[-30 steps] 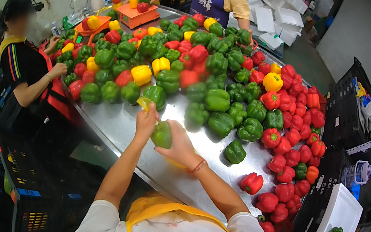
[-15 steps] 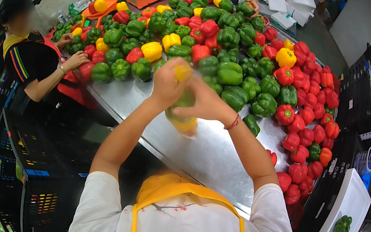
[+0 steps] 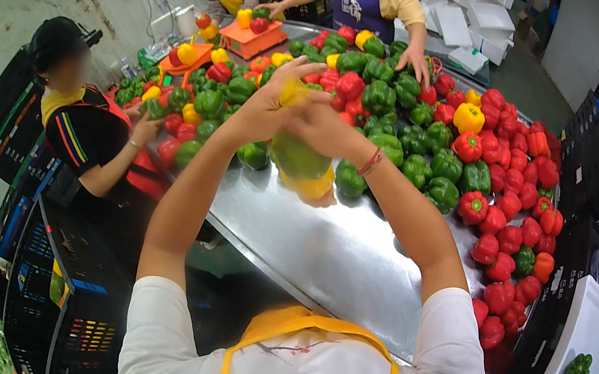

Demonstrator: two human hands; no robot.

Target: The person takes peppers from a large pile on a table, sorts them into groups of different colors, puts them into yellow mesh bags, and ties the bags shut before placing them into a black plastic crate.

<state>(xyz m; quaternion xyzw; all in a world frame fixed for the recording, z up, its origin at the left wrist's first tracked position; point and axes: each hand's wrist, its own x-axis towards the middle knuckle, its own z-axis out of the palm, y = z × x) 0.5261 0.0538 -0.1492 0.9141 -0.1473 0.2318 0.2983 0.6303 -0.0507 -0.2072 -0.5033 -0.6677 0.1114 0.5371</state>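
Note:
A bundle of bell peppers [image 3: 301,158], green above and yellow with some red below, hangs over the near part of the metal table. It is blurred, and I cannot tell whether a clear bag encloses it. At its top, my left hand [image 3: 272,106] grips beside a bright yellow piece [image 3: 295,94] that I cannot make out, some fingertips sticking upward. My right hand [image 3: 332,127] closes over the top of the bundle from the right, its fingers reaching across to the left hand and partly hidden. Behind the hands lie loose green peppers [image 3: 387,150].
Red peppers [image 3: 492,229] line the right side of the metal table [image 3: 352,252]. Orange scales [image 3: 252,38] stand at the far left. Co-workers handle peppers at the left and far edges. Black crates [image 3: 87,302] stand lower left; a white foam tray [image 3: 566,354] with green peppers is at right.
Both hands have risen slightly with the bundle, and the right hand has turned from the bundle's side to over its top. The left fingers have lifted. The whole view has shifted.

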